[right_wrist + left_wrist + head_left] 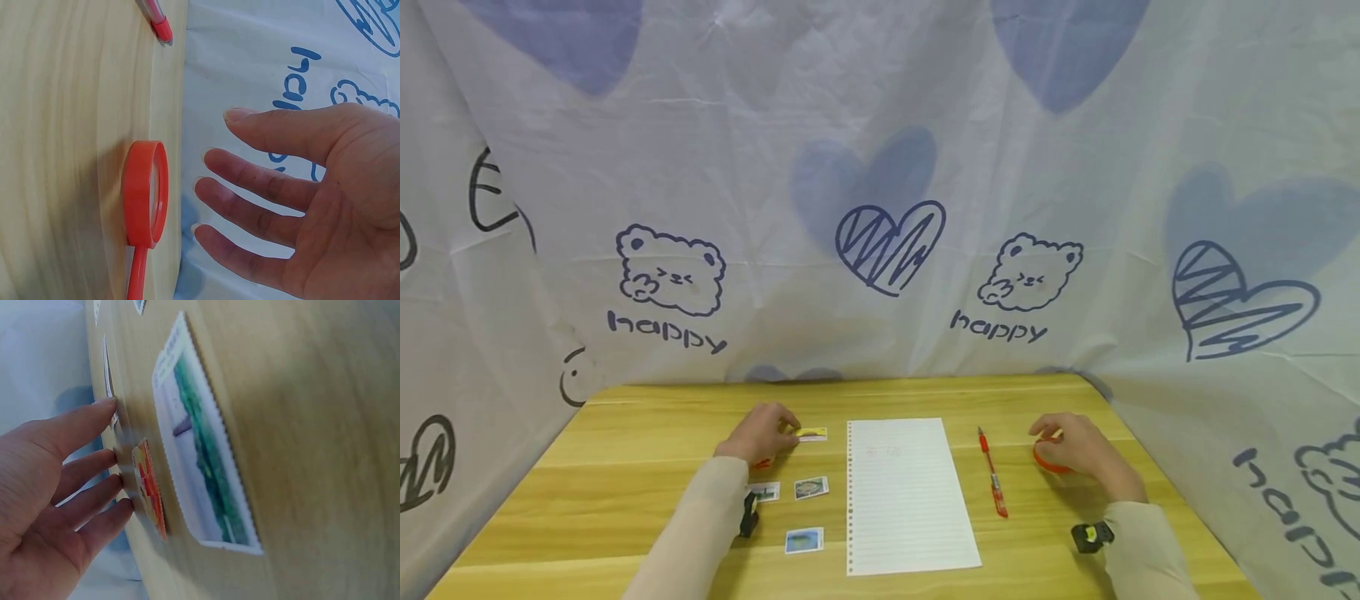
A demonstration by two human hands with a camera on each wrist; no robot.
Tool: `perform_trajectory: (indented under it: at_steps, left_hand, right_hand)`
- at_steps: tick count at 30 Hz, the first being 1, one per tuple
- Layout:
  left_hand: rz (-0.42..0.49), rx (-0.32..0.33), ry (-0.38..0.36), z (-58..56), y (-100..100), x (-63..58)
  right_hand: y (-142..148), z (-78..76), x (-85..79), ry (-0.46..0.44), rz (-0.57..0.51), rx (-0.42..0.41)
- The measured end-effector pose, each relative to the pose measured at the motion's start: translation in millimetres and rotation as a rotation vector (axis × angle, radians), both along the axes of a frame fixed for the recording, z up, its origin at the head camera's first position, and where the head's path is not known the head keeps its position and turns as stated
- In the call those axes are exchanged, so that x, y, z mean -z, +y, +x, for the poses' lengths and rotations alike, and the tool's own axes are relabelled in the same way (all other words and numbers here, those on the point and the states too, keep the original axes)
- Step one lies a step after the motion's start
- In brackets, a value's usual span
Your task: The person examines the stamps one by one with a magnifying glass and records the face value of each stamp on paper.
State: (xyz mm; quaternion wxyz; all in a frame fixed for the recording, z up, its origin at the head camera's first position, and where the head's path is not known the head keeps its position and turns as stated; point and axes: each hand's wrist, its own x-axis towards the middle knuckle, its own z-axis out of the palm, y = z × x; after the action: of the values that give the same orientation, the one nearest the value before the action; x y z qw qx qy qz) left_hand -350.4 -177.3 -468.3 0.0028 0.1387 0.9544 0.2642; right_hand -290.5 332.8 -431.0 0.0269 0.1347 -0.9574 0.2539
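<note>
My left hand (765, 433) hovers low over the table's left side, its thumb tip at the edge of a yellow stamp (812, 434). In the left wrist view its fingers are loosely spread. A red-orange stamp (149, 487) lies just under those fingers, and a green-and-white stamp (203, 450) lies beside it. My right hand (1075, 446) is held above a red magnifying glass (147, 194). Its fingers (256, 212) are spread and gently bent, apart from the lens rim and holding nothing. The magnifying glass lies flat, its handle mostly hidden by the hand in the head view.
A lined sheet of paper (906, 508) with faint red writing lies mid-table. To its right is a red pen (992, 472). A round-patterned stamp (811, 487) and a blue stamp (804, 540) lie left of it. A printed curtain (880, 350) hangs behind the table.
</note>
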Motion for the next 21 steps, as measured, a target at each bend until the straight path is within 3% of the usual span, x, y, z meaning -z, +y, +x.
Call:
perform_trajectory:
  at_steps: [8,21]
  left_hand:
    - [0.049,-0.067,-0.056,-2.6,0,0.7]
    - [0.071,-0.088,-0.069,-7.0,-2,1.2]
  right_hand:
    - [5,1.4,2.5,0.008,-0.001,-0.008]
    - [11,1.0,2.6,0.025,0.029,0.022]
